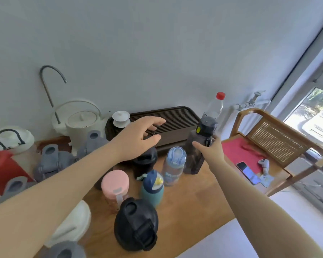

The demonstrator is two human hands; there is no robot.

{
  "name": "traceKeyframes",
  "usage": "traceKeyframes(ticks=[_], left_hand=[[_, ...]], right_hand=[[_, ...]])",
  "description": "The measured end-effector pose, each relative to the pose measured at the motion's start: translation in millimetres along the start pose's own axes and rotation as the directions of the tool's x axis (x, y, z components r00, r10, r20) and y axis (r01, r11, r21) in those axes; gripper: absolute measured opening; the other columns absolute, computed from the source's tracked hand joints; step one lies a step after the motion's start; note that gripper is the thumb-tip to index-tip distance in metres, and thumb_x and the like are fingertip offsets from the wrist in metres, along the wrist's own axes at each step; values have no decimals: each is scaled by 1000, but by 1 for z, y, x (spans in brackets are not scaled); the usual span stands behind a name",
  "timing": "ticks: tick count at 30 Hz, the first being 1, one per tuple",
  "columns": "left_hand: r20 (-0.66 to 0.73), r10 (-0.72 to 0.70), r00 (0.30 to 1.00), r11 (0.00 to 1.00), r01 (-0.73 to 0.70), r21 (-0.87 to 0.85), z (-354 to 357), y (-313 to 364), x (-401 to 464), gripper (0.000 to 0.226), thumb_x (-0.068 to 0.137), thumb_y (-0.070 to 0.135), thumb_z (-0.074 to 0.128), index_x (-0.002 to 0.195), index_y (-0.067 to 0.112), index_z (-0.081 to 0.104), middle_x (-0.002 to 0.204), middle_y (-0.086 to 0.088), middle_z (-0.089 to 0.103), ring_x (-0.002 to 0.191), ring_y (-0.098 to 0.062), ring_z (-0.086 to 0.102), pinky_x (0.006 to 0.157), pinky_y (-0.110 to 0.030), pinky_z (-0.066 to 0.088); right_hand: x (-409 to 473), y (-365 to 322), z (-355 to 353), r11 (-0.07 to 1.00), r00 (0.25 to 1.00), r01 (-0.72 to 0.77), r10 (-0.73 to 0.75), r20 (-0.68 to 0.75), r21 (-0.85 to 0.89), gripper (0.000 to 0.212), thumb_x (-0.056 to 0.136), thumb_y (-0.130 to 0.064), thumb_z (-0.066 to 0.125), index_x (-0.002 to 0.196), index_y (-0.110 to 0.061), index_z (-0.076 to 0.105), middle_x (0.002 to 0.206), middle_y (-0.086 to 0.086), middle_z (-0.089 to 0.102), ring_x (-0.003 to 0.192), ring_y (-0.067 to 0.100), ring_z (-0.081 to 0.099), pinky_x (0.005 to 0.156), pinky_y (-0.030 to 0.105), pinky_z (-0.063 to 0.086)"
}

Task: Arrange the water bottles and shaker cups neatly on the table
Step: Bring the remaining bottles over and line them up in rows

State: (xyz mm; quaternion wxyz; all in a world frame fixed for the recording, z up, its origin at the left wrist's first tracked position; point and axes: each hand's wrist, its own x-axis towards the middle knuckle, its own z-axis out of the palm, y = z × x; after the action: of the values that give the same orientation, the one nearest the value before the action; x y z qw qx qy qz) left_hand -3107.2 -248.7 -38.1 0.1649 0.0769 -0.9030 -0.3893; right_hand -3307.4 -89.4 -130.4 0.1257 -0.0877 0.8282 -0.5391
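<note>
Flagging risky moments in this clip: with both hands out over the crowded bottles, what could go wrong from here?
1. The right hand grips the tall dark bottle near the table's right edge; a slip could send it off toward the chair.
2. The left hand hovers open above the black shaker cup; that forearm crosses low over the pink-lidded bottle and could tip it.
3. The bottles stand close together, so one knocked over may topple its neighbours.

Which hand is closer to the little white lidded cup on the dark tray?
Left. The left hand hovers open just right of the white lidded cup; the right hand is far off, on the dark bottle.
</note>
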Motion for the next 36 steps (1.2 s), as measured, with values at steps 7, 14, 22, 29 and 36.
traceKeyframes(ticks=[7, 14, 22, 29, 36], left_hand=[[-103, -211, 972, 972, 198, -124, 32, 11, 21, 33, 90, 11, 50, 117, 28, 49, 115, 12, 54, 96, 5, 54, 81, -9, 41], [-82, -141, 987, 979, 126, -162, 60, 35, 50, 36, 88, 14, 53, 119, 32, 46, 121, 11, 51, 104, -3, 54, 92, -27, 45], [-49, -31, 998, 968, 18, -251, 38, 69, 68, 52, 75, 40, 67, 119, 42, 41, 123, 19, 52, 119, -4, 48, 105, -37, 36], [-239, -47, 970, 971, -12, -239, -49, 81, 15, 47, 57, 50, 64, 101, 41, 49, 97, 8, 62, 92, -13, 64, 85, -31, 50], [-378, -159, 912, 987, 157, -37, -164, 54, -42, 65, 53, 51, 70, 111, 31, 50, 105, 6, 59, 98, -15, 62, 83, -30, 50]], right_hand=[[22, 6, -9, 985, 988, 133, -124, 88, -109, 58, 68, -24, 74, 118, -14, 44, 102, -1, 55, 96, 22, 56, 82, 39, 50], [5, -21, -71, 938, 954, 297, -299, -19, 178, 57, 74, -14, 70, 120, -26, 39, 104, -3, 58, 95, 14, 60, 75, 24, 48], [-42, -121, -90, 697, 699, 617, -699, 152, 366, 70, 62, -29, 71, 124, -31, 38, 117, 7, 52, 98, 9, 61, 82, 25, 54], [-76, -181, -31, 600, 615, 464, -748, 251, 651, 62, 66, -28, 66, 123, -20, 40, 107, 2, 57, 85, 25, 65, 70, 25, 55], [-123, -242, 80, 562, 418, 472, -821, 389, 679, 60, 76, -13, 69, 127, -12, 37, 115, 6, 52, 86, 1, 66, 74, 22, 54]])
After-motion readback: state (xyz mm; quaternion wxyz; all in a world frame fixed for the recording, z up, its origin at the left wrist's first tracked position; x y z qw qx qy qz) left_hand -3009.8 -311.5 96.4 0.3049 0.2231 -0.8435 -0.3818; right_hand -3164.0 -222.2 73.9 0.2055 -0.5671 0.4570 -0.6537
